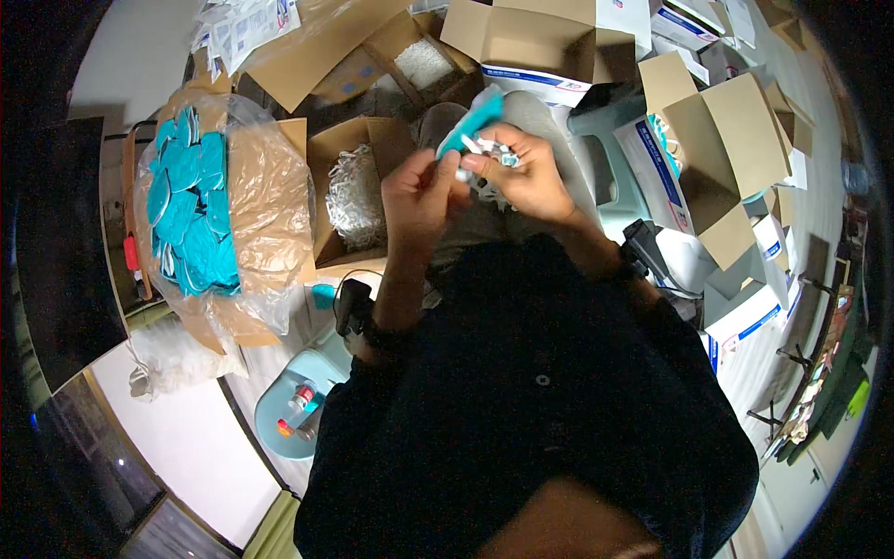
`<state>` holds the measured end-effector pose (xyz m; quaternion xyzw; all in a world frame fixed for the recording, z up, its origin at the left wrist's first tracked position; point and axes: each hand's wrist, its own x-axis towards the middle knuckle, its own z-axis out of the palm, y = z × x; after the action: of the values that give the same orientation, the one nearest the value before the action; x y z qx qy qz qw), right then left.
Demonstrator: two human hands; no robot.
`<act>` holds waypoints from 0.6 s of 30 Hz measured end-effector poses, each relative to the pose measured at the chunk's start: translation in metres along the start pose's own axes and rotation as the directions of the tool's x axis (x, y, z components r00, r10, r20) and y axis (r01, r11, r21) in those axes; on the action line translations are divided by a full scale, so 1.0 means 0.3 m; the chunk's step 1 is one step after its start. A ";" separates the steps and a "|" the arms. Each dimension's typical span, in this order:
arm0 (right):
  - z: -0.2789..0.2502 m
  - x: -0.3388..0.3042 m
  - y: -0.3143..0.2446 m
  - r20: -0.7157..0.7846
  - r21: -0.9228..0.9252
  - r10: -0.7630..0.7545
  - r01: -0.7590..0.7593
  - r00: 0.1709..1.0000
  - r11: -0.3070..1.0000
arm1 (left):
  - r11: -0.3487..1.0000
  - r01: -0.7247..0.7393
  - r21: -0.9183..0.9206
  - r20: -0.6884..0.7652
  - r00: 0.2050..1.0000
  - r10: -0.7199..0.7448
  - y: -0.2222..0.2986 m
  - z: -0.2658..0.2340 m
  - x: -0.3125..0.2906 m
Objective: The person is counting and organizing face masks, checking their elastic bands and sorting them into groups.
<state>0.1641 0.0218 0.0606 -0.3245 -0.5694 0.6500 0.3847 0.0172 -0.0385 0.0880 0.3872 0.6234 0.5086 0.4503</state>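
Big picture first: open cardboard boxes ring the person on all sides. Off to the left of the grip sits the largest one, a bagged box (pixel 244 200) lined with clear plastic and stacked with flat teal pieces (pixel 191 200), dozens of them on edge. Just left of the hands, an open box (pixel 358 191) holds a tangle of small white parts (pixel 354 200). To the right of the grip stand white-and-blue cartons (pixel 670 182), flaps up, more behind them.

Now the hands, meeting right in the middle, above the lap. The left hand (pixel 421 194) has thumb and fingers pinched together on a small white part (pixel 468 144) at the edge of a teal piece (pixel 475 119). The right hand (pixel 529 175) is clamped round the lower end of that same teal piece, fingers curled, with more small white bits bunched in the palm. The teal piece sticks up and away from the grip, tilted left, flat and oval like those in the bag.

How far along? By my reading, well into it: the bagged box looks full of similar teal pieces, yet the white parts box is far from drained, so plenty seems left. Whether the white part is already seated on this piece, I cannot tell; the fingers cover the join.
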 end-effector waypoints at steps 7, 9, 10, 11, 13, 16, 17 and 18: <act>-0.022 -0.024 0.024 -0.017 -0.012 0.045 -0.045 0.999 0.999 | 0.760 -0.366 0.537 0.083 0.920 0.384 -0.010 0.002 0.009; -0.007 -0.026 0.020 -0.038 -0.018 0.032 -0.032 0.999 0.999 | 0.883 -0.205 0.422 0.033 0.977 0.211 -0.035 0.016 0.010; -0.003 -0.025 0.020 -0.049 -0.022 0.025 -0.026 0.998 0.999 | 0.887 -0.220 0.405 0.012 0.972 0.235 -0.045 0.022 0.012; -0.012 -0.028 0.037 -0.055 -0.083 -0.013 0.009 0.998 0.997 | 0.891 -0.235 0.389 -0.011 0.966 0.259 -0.053 0.028 0.014; -0.047 -0.040 0.084 -0.059 -0.203 -0.091 0.077 0.994 0.976 | 0.938 -0.206 0.277 -0.086 0.967 0.238 -0.083 0.017 0.031; -0.040 -0.101 0.026 0.041 -0.585 -0.179 0.169 0.983 0.793 | 0.985 -0.115 0.128 -0.198 0.970 0.139 -0.169 -0.046 0.063; -0.027 -0.111 0.036 0.000 -0.551 -0.201 0.168 0.980 0.817 | 0.976 -0.112 0.185 -0.207 0.967 0.150 -0.199 -0.054 0.064; -0.021 -0.116 0.033 -0.013 -0.532 -0.148 0.118 0.989 0.839 | 0.965 -0.110 0.237 -0.216 0.963 0.163 -0.224 -0.059 0.068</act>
<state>0.1855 -0.0058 0.0494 -0.3947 -0.7371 0.4308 0.3395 -0.0072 -0.0368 0.0199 0.4147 0.6968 0.5076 0.2913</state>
